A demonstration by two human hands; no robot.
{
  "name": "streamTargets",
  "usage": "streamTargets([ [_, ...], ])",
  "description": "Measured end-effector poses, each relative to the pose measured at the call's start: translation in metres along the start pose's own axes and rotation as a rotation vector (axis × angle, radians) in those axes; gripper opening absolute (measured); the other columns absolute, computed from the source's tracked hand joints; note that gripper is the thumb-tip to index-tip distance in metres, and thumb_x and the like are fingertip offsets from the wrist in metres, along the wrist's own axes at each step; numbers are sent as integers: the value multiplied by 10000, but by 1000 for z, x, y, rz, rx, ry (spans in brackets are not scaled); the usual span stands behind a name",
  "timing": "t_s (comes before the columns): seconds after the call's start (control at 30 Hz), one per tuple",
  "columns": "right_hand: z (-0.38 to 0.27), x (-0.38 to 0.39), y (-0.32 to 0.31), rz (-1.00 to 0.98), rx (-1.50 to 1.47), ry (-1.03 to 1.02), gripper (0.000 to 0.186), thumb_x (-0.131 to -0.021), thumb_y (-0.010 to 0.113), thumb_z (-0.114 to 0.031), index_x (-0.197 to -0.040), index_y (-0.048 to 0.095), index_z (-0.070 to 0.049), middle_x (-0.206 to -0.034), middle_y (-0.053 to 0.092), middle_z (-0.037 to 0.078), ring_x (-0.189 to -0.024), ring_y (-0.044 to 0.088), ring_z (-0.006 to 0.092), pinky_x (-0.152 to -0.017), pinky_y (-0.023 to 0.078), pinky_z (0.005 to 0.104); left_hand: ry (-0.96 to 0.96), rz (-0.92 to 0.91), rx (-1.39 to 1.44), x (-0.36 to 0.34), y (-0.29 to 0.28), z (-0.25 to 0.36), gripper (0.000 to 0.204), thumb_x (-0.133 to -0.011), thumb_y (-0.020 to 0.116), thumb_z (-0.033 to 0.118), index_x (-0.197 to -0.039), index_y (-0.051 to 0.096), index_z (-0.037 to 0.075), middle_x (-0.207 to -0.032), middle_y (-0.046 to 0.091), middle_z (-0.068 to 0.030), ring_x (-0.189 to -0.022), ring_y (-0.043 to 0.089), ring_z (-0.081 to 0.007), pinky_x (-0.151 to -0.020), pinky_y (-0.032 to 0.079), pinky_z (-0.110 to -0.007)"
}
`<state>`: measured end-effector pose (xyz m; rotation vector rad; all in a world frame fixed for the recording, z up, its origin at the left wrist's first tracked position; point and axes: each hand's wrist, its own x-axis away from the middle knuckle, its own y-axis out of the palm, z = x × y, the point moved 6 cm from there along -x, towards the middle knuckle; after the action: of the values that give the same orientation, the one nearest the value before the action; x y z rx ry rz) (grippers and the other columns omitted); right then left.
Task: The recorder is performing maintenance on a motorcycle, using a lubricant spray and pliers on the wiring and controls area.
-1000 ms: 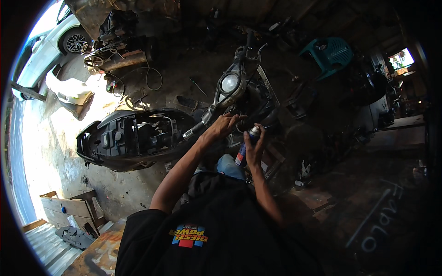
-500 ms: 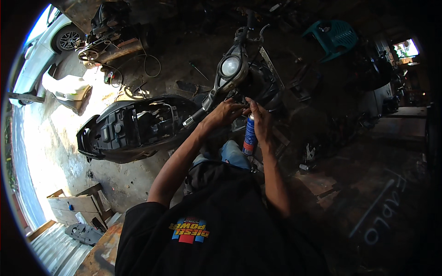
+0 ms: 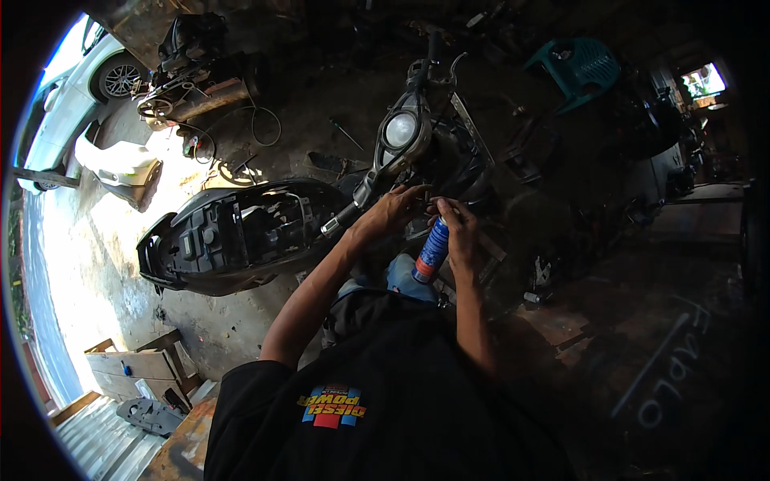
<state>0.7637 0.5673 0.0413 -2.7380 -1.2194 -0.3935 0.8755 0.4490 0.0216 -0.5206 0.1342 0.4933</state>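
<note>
A blue spray can with a red lower band (image 3: 431, 255) is in my right hand (image 3: 460, 230), its base tilted toward me and to the left. The top of the can is mostly hidden by my fingers. Close beside it, my left hand (image 3: 393, 210) has its fingers curled in around something small and dark that I cannot make out. Both hands meet just in front of a motor scooter's handlebar, with a rubber grip (image 3: 343, 219) left of my left wrist. A round pale dial (image 3: 400, 129) sits in the middle of that handlebar.
A dark scooter body without its seat (image 3: 192, 240) stands on the left. Behind it are a white bumper (image 3: 120, 164) and a white car (image 3: 68, 104). A green plastic chair (image 3: 581, 72) is at the far right. Wooden boards (image 3: 132, 369) lie at lower left.
Both hands have come slightly lower and nearer to me. The spray can has gone from nearly upright to a clearer tilt, its base swinging left.
</note>
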Motion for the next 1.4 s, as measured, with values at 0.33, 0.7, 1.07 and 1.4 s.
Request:
streamTargets([
  [0.33, -1, 4, 4, 58, 18, -99, 296, -1021, 635, -255, -1113, 741, 6, -977, 747, 67, -912, 685, 133, -836, 512, 286, -8, 19, 23, 4, 2, -10, 574, -904, 672, 52, -1445, 487, 1, -1339, 622, -230, -1220, 611, -412, -998, 520, -463],
  [0.7, 25, -11, 14, -32, 438, -131, 328, -1017, 621, -266, -1090, 717, 38, -956, 740, 89, -894, 677, 159, -810, 517, 311, -32, 27, 43, 5, 3, -14, 646, -863, 607, -42, -1480, 417, -12, -1321, 614, -264, -1187, 638, -407, -968, 543, -451],
  [1.07, 23, -15, 11, -36, 371, -72, 245, -978, 664, -170, -1123, 717, 20, -1011, 746, 87, -941, 684, 159, -867, 524, 289, -18, 66, 98, 7, 1, -8, 684, -848, 707, 37, -1462, 412, -24, -1312, 622, -248, -1201, 635, -392, -981, 540, -437],
  [1.4, 23, -14, 9, -32, 380, -154, 201, -939, 706, -138, -1080, 730, 3, -989, 740, 68, -911, 676, 143, -843, 524, 276, -124, 29, 130, 5, 5, -12, 642, -897, 725, 153, -1441, 432, -21, -1296, 631, -256, -1201, 631, -408, -989, 535, -454],
])
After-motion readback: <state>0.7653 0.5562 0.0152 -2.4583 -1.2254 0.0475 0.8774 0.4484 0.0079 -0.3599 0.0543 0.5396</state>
